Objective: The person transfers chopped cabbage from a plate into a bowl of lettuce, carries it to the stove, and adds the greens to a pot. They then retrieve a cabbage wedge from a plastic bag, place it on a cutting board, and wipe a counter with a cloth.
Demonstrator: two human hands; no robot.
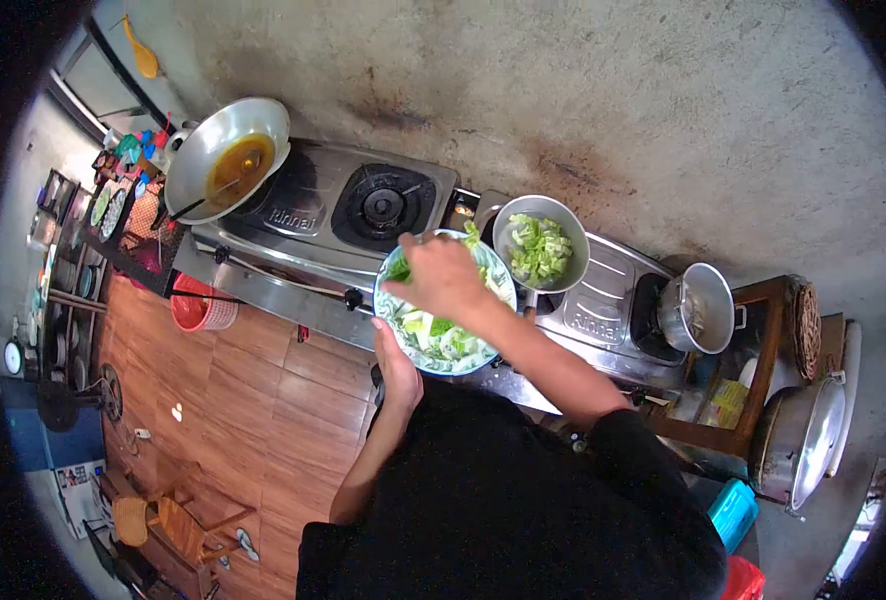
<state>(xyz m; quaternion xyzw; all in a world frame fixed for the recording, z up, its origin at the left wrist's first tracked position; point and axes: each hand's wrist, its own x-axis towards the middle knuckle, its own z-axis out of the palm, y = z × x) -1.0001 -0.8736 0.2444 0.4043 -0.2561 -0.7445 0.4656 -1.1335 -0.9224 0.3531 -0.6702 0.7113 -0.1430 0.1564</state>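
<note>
My left hand [399, 366] grips the lower left rim of a round, pale blue-and-white patterned bowl [511, 297]. Chopped leafy greens [447, 340], pale stems among them, lie inside it. Over the bowl's upper left part is my right hand [441, 274], its fingers curled down among the green leaves and partly hidden. Just right of the bowl, a grey metal pot [575, 222] on the stove holds more chopped greens [540, 250].
A large wok [268, 113] with brown oil sits on the left burner. Beside it is a bare burner [383, 205]. On the right burner stands a small pot [711, 300]. A lidded pot [783, 450] is at far right, a red basket [203, 305] on the floor.
</note>
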